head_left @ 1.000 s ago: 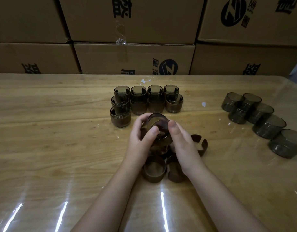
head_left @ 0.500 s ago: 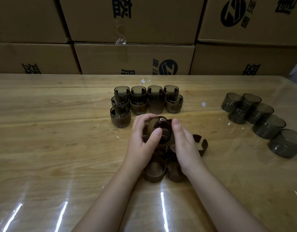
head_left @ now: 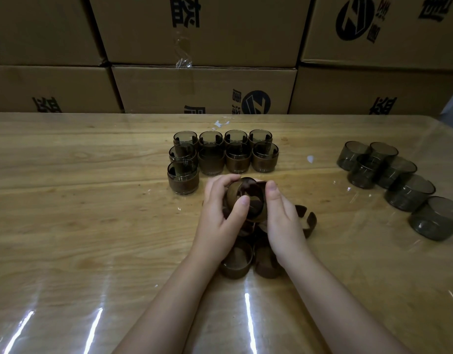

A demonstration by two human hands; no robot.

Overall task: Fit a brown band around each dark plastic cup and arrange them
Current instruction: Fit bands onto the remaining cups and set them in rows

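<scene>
My left hand [head_left: 219, 215] and my right hand [head_left: 284, 221] both hold one dark plastic cup [head_left: 248, 198] with a brown band partly around it, tipped on its side above the table. My left thumb presses on the band's near edge. Beneath my hands lie several loose brown bands [head_left: 236, 261], one open band [head_left: 308, 219] to the right. Several banded cups [head_left: 183, 180] stand in rows behind my hands. Several bare dark cups [head_left: 409, 192] sit in a curved line at the right.
The wooden table [head_left: 79, 213] has a shiny clear cover with glare streaks near the front. Stacked cardboard boxes [head_left: 202, 88] form a wall along the table's far edge. A small white scrap [head_left: 310, 158] lies between the two cup groups.
The cup in my hands has tipped from mouth-up to lying more on its side, and the brown band has slid further onto it. My hands stayed in place.
</scene>
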